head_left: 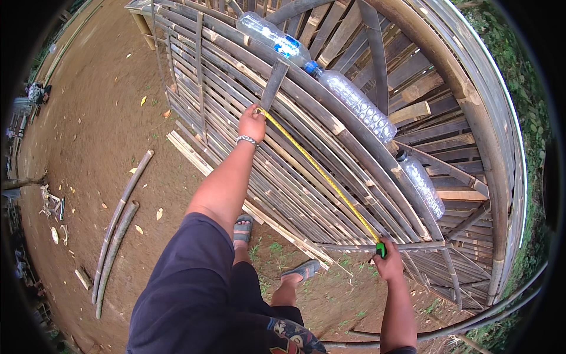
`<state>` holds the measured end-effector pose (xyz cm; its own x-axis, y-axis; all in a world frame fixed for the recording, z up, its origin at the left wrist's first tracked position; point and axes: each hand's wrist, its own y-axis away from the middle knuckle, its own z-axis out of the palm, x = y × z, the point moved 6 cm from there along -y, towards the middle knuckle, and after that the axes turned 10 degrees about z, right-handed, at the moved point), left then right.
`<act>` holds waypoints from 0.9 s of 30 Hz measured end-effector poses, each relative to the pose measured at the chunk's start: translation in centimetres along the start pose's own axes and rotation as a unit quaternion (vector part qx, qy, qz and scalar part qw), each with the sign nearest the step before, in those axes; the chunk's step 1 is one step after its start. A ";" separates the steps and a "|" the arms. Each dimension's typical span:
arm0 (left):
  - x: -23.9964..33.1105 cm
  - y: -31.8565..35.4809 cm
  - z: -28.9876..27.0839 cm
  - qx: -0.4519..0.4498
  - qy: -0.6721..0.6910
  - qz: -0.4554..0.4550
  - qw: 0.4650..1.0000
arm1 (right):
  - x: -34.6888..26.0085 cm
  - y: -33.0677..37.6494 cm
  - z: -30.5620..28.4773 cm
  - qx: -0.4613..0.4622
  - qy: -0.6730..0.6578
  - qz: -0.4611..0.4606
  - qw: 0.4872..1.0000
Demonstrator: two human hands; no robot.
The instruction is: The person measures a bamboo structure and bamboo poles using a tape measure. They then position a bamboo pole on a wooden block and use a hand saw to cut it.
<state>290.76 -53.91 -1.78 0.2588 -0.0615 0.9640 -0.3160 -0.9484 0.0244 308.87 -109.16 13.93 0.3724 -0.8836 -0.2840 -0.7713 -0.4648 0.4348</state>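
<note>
While the left hand (252, 124) fingers pinch the yellow tape (321, 174) end and the right hand (386, 262) fingers grip its case (381, 249), the tape could slip off the bamboo panel (306, 194), spoiling the reading.

Yellow tape (318, 171), green-black case (381, 249), brown bamboo panel (330, 118), clear bottles (359, 106) with blue caps, navy sleeve (183, 283), reddish-brown dirt (100, 130).

Three clear plastic bottles lie end to end along the top of the bamboo fence (354, 147). The upper bottle (274, 36) wears a blue label (290, 46) near its blue cap; the middle bottle (359, 105) and lower bottle (423, 184) show no label.
</note>
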 end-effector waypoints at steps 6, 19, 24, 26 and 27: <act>1.1 -1.1 -1.1 -0.032 -0.018 0.023 0.999 | -0.2 -1.0 -1.2 0.023 0.011 -0.027 0.999; -1.8 -3.3 -0.9 -0.131 0.023 -0.002 0.991 | 1.5 -2.5 -0.7 0.022 0.035 -0.006 0.999; -3.3 -4.5 -1.0 -0.145 0.047 -0.017 0.988 | 4.6 -0.7 -1.1 0.031 0.031 -0.034 0.998; -3.8 -4.9 -1.2 -0.151 0.067 -0.014 0.986 | 6.7 0.2 -1.4 0.027 0.044 -0.004 0.999; -4.0 -5.1 -1.3 -0.153 0.065 -0.017 0.986 | 7.8 0.6 -1.6 0.028 0.043 -0.001 0.999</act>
<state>290.19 -48.41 -5.46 0.1615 0.0273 0.9865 -0.5757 -0.8093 0.1167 312.10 -116.40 13.36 0.4146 -0.8857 -0.2088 -0.7977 -0.4641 0.3850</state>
